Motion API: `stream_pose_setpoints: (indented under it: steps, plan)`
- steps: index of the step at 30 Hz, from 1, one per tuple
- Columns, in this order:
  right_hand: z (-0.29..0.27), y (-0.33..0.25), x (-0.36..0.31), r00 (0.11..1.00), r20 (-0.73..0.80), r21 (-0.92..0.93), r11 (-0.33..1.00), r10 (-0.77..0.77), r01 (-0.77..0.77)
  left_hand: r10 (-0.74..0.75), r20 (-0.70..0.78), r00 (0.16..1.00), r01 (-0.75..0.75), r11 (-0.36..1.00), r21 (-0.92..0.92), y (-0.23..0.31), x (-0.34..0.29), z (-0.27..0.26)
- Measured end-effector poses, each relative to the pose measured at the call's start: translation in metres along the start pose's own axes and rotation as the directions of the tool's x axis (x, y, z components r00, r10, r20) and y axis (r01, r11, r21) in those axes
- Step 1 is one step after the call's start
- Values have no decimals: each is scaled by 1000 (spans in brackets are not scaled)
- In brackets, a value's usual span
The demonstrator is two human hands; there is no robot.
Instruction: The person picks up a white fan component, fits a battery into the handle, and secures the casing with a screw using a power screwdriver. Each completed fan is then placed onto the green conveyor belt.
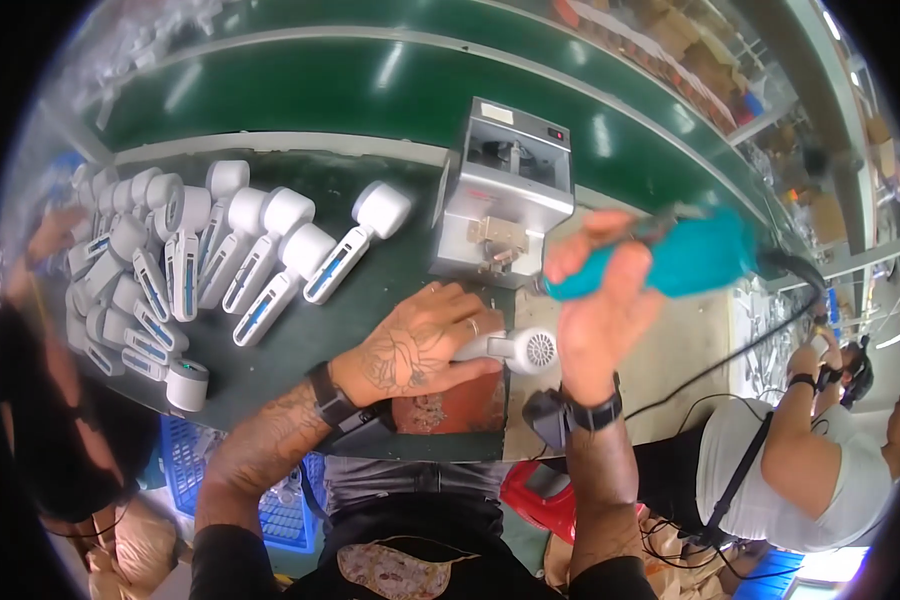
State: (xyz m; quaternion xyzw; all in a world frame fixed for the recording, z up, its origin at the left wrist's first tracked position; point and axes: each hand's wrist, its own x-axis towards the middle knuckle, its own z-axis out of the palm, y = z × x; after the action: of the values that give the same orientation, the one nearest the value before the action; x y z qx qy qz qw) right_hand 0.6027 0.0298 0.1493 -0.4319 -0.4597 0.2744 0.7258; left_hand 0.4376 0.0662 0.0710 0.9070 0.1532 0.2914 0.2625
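Observation:
My left hand (410, 345) is closed round the handle of a white hair dryer (536, 352), holding it low over the bench. Its round, perforated grille faces up at the hand's right. My right hand (612, 310) grips a teal electric screwdriver (675, 262), which lies nearly level and is a little blurred. The driver's tip points left, close to the front of a grey metal screw feeder (510, 190). Whether a screw sits on the tip is too small to tell.
Many white hair dryers (260, 265) with open handles crowd the bench's left side. A reddish-brown pad (455, 405) lies under my left hand. A black cable (710, 365) trails from the screwdriver. A green belt (300, 90) runs behind. Co-workers stand left and right; a blue basket (185, 470) sits below.

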Motion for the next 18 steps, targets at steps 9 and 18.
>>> stream_pose_setpoints:
  steps: [9,18]
  plan:
    - [8,46,24,982,160,-205,969,-103,135,-23,-95,995,24,1000,11,-4,-1,8]
    - [-6,12,-16,995,78,-122,992,53,-44,-31,-112,993,33,999,13,-9,-4,10]
